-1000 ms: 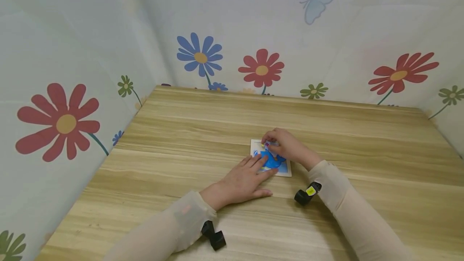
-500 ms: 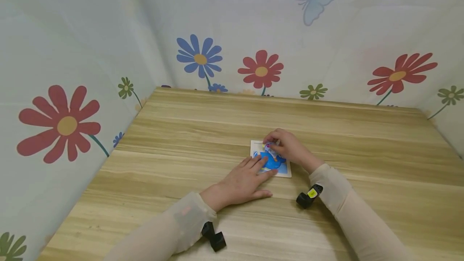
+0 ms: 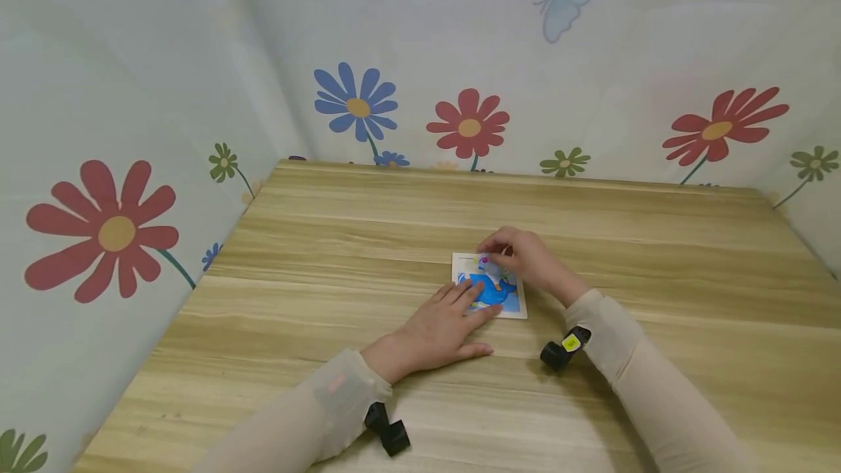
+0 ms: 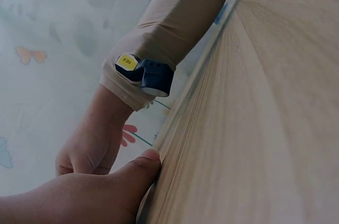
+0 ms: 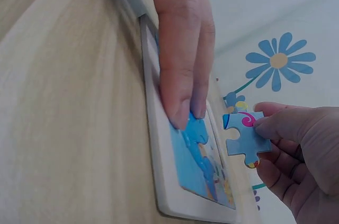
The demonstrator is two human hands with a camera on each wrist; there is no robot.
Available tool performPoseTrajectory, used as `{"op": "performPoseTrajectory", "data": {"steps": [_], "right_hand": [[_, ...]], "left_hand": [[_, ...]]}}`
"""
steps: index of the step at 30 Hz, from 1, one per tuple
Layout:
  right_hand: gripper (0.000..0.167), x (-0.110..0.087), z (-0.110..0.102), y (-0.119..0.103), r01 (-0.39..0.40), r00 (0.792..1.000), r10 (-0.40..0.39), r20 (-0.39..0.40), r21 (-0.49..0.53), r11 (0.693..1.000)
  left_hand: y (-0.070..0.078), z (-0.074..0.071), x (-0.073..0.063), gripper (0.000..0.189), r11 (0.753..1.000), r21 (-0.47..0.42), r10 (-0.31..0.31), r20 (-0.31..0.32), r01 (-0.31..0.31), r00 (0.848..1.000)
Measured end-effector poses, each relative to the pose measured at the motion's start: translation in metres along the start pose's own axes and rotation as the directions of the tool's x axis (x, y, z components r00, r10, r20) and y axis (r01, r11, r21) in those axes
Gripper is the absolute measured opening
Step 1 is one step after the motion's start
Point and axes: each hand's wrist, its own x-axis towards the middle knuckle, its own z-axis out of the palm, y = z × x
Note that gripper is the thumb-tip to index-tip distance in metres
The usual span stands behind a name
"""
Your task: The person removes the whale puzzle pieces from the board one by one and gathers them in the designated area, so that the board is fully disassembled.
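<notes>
A white-rimmed puzzle board (image 3: 523, 312) with a blue whale picture lies flat on the wooden table. My left hand (image 3: 434, 328) rests on the board's near left part with straight, spread fingers; in the right wrist view its fingertips (image 5: 181, 115) touch the blue picture. Over the board's far right part, my right hand (image 3: 535, 263) pinches a jigsaw piece (image 5: 247, 138) between thumb and fingers. The piece is light blue with a pink swirl and is held up off the board. The left wrist view shows only the left thumb side (image 4: 85, 197) and the right hand behind it.
The wooden table (image 3: 342, 239) extends all round the board. Behind it hangs a white cloth (image 3: 407, 20) printed with flowers and a butterfly. Each sleeve carries a black wrist camera (image 3: 558, 353).
My right hand has shifted slightly away, and its wrist a little to the right, with the jigsaw piece still pinched. The left hand stays put on the board. The head view has turned slightly.
</notes>
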Motion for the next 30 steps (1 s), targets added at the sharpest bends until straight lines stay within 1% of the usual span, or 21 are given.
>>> {"op": "performPoseTrajectory", "data": {"steps": [7, 16, 24, 30], "right_hand": [[0.016, -0.001, -0.012, -0.004, 0.031, 0.999, -0.032, -0.019, -0.012, 0.999], [0.017, -0.006, -0.029, -0.006, -0.001, 1.0, 0.001, -0.002, -0.035, 0.999], [0.018, -0.011, -0.041, -0.002, 0.002, 1.0, -0.003, -0.015, -0.074, 0.997], [0.019, -0.014, -0.049, 0.001, -0.046, 0.999, 0.047, 0.011, -0.072, 0.996]], "left_hand": [[0.0, 0.001, 0.0, 0.062, 1.0, 0.001, 0.004, -0.011, -0.004, 1.0], [-0.001, 0.004, 0.001, 0.062, 1.0, -0.006, 0.007, -0.023, -0.007, 1.0], [-0.001, 0.002, 0.001, 0.063, 1.0, -0.017, 0.003, -0.011, -0.003, 1.0], [-0.001, 0.003, 0.001, 0.063, 1.0, -0.023, 0.006, -0.018, -0.006, 1.0]]}}
